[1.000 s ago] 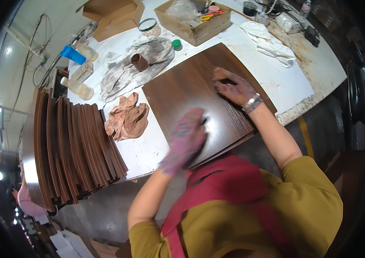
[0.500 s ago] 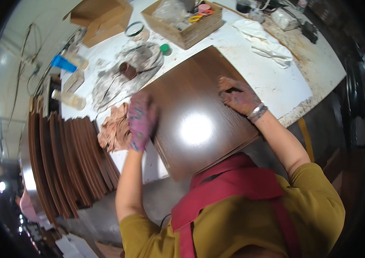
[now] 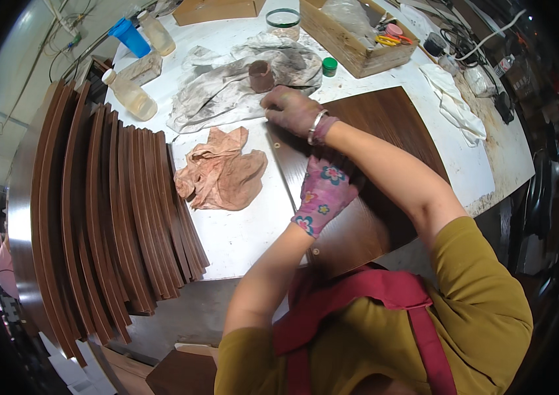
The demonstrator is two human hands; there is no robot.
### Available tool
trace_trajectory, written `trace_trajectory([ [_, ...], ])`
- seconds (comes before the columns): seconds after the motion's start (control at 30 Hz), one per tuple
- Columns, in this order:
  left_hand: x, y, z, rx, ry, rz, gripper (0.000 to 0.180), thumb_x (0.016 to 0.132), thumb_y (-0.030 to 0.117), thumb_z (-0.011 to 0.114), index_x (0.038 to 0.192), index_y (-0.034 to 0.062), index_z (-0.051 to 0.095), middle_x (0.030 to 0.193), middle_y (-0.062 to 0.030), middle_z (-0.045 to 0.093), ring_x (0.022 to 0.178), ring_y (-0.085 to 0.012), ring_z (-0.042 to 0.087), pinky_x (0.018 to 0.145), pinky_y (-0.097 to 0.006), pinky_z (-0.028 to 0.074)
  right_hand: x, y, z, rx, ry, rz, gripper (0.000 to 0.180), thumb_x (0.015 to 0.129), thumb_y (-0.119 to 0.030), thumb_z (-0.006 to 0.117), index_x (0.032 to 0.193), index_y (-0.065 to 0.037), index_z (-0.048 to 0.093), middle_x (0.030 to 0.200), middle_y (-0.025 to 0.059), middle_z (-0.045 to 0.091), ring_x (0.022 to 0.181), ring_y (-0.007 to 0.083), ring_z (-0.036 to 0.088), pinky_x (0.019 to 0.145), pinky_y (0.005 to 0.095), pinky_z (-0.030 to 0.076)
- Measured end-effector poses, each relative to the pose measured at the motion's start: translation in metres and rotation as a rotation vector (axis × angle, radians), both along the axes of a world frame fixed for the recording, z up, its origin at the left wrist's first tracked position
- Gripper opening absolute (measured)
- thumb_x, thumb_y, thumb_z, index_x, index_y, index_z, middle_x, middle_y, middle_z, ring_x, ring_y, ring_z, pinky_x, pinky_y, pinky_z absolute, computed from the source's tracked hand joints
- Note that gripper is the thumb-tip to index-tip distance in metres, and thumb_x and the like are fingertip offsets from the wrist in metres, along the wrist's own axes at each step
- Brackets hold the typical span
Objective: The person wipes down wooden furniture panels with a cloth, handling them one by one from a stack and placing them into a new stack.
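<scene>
A dark brown wood-grain panel (image 3: 384, 125) lies on the white table before me, with small pale round spots along its left edge. My left hand (image 3: 325, 191), in a pink flowered glove, is over the panel's left part; its fingers are mostly hidden in shadow under my right forearm. Crossing above it, my gloved right hand (image 3: 294, 115) is at the panel's far left corner with curled fingers; what they hold, if anything, is hidden. Just beyond it a small brown cup (image 3: 261, 76) stands on a stained grey cloth (image 3: 207, 99). A crumpled pinkish rag (image 3: 227, 172) lies left of the panel.
Many brown panels (image 3: 108, 217) stand on edge in a row at the left. Farther back are a clear bottle (image 3: 129, 96), a blue cup (image 3: 129, 37), a green cap (image 3: 329, 66), a glass jar (image 3: 283, 25) and a wooden box (image 3: 352, 56). A white cloth (image 3: 454, 105) lies right.
My right hand has swung left across my left arm, from the panel's right side to its far left corner. My left hand has left the rag's side. The view has shifted left.
</scene>
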State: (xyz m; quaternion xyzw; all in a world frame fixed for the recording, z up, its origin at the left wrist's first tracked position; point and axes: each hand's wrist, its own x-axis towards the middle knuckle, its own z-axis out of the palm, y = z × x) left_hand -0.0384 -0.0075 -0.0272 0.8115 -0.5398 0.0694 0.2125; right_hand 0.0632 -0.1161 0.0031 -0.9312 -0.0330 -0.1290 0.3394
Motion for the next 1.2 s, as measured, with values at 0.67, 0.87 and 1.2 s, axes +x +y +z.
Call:
trace_trajectory([
  [0.67,-0.001,0.005,-0.002,0.07,0.051,0.064,0.058,0.092,0.048,0.053,0.139,0.0146,0.051,0.147,-0.0091,0.045,0.138,-0.0314,0.035,0.116,-0.05,0.017,-0.009,-0.06,-0.016,-0.277,0.133,-0.156,0.012,0.076,-0.01,0.062,0.086,-0.004,0.067,0.096,0.0204,0.062,0.092,0.0395,0.061,0.081,0.0444,0.049],
  [0.87,-0.003,0.001,0.007,0.113,0.069,0.075,0.058,0.09,0.045,0.058,0.141,0.0164,0.049,0.148,-0.0085,0.043,0.141,-0.0312,0.033,0.117,-0.049,0.017,-0.054,-0.15,-0.014,-0.327,0.041,-0.312,0.015,0.081,-0.01,0.056,0.081,0.001,0.066,0.094,0.0249,0.063,0.09,0.0413,0.063,0.08,0.046,0.049],
  [1.2,-0.009,-0.011,0.026,0.242,0.04,0.081,0.061,0.087,0.036,0.065,0.142,0.0156,0.048,0.149,-0.0095,0.042,0.142,-0.0318,0.03,0.117,-0.049,0.017,-0.127,-0.337,-0.041,-0.229,0.166,-0.669,0.013,0.081,-0.012,0.06,0.091,-0.007,0.067,0.099,0.0183,0.06,0.092,0.0365,0.061,0.082,0.0426,0.05],
])
